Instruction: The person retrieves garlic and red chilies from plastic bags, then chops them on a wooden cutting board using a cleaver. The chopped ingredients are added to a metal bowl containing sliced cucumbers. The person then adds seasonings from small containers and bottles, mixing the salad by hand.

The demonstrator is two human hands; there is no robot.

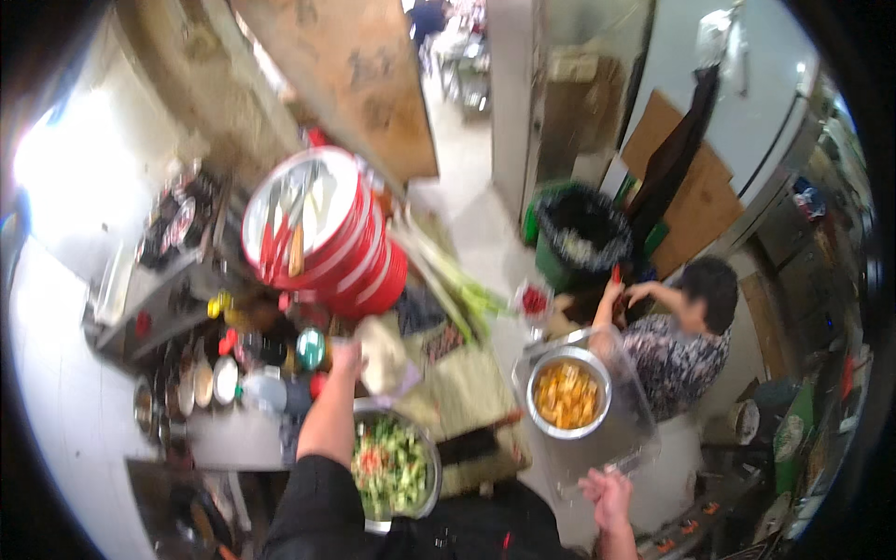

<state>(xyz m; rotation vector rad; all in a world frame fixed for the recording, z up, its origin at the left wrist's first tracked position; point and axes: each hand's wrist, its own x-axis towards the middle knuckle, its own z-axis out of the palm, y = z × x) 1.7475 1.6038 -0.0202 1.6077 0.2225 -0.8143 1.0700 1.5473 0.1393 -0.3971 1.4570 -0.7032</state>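
My left hand [348, 358] reaches forward among jars and bottles, beside a pale plastic bag [382, 355]; blur hides whether it grips anything. Under that forearm stands a metal bowl of chopped green vegetables [392, 465] with some red pieces on top. Off to the lower right, my right hand [607, 493] is held apart from things, its fingers parted and nothing seen in it. Just beyond it, a metal bowl of orange-yellow chunks [568, 393] rests on a clear plastic bin [630, 448].
A co-worker [675, 343] sits low at the right, hands near a red-handled tool. Behind is a lined green waste bin [581, 231]. Stacked red tubs [336, 245] hold knives on top. Long green stalks [448, 280] lie beside them. A jar with a teal lid [311, 348] stands near my left hand.
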